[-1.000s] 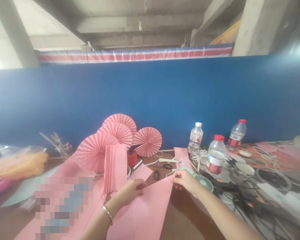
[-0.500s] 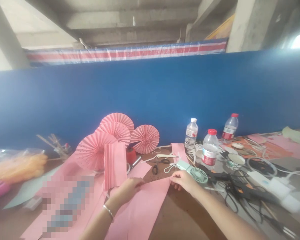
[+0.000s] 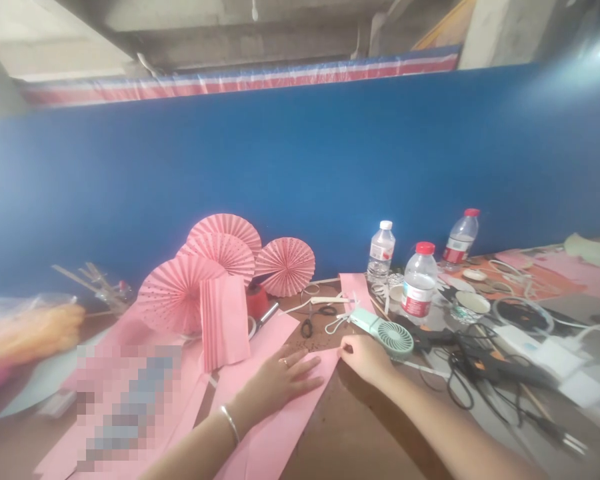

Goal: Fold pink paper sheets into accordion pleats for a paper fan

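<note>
A long pink paper strip (image 3: pixel 280 433) lies on the brown table in front of me. My left hand (image 3: pixel 280 380), with a ring and a bangle on the wrist, rests flat on the strip with fingers spread. My right hand (image 3: pixel 365 357) pinches the strip's far right corner. A pleated pink sheet (image 3: pixel 223 320) stands just beyond my left hand. Three pink paper fans (image 3: pixel 225 267) lean against the blue wall behind it.
A mint hand-held fan (image 3: pixel 387 333) lies right beside my right hand. Scissors (image 3: pixel 313 319) and three water bottles (image 3: pixel 416 280) stand further back. Tangled cables, a white power strip (image 3: pixel 540 350) and a small bowl crowd the right side. An orange bag (image 3: pixel 25 330) lies at the left.
My left hand went from gripping the strip's edge to lying flat on it with fingers spread. The view tilted down a little. My right hand stayed at the corner.
</note>
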The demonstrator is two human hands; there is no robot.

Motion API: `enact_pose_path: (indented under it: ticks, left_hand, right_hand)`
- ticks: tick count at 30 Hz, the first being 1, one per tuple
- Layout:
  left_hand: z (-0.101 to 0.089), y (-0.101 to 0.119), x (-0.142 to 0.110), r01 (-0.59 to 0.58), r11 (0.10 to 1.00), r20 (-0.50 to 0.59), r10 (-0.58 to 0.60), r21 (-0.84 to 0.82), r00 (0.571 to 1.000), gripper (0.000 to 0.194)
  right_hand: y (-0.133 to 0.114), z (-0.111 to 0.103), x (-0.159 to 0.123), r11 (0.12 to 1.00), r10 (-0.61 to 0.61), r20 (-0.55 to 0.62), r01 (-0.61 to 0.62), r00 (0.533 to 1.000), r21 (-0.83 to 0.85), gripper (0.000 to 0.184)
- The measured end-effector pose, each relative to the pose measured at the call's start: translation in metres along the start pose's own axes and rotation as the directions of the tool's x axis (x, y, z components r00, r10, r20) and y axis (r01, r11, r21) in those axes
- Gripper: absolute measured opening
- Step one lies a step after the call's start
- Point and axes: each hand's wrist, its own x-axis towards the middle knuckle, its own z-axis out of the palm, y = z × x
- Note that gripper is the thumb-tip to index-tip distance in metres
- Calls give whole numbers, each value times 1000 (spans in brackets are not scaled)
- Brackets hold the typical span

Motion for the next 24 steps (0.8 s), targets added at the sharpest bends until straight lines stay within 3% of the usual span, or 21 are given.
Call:
enact_pose_path:
  ticks: [4, 7, 11, 14, 19, 24]
  left_hand:
    - [-5, -2, 3, -48, 996, 45, 51, -75, 998, 53]
    - [-11, 2, 7, -10, 992, 95, 22, -122, 995, 56]
    - [-16, 11, 11, 99, 984, 126, -81, -145, 989, 54]
    - [-14, 15, 11, 119, 980, 97, -104, -163, 990, 53]
    - [-7, 15, 7, 138, 971, 79, -125, -193, 989, 60]
    - [1, 16, 6, 146, 972, 117, -126, -186, 985, 71]
  right_hand:
    - [-1, 3, 0, 999, 10, 7, -10, 1000, -34, 11]
    - [-3, 3, -2, 999, 10, -12, -10, 1000, -40, 6]
    - [-11, 2, -10, 983, -180, -159, 170, 971, -75, 31]
    - [-18, 3, -17, 950, -295, -168, 270, 940, -157, 50]
    - [-10, 9, -11, 962, -193, -182, 150, 964, -226, 61]
    - [11, 14, 6, 967, -165, -265, 103, 950, -233, 49]
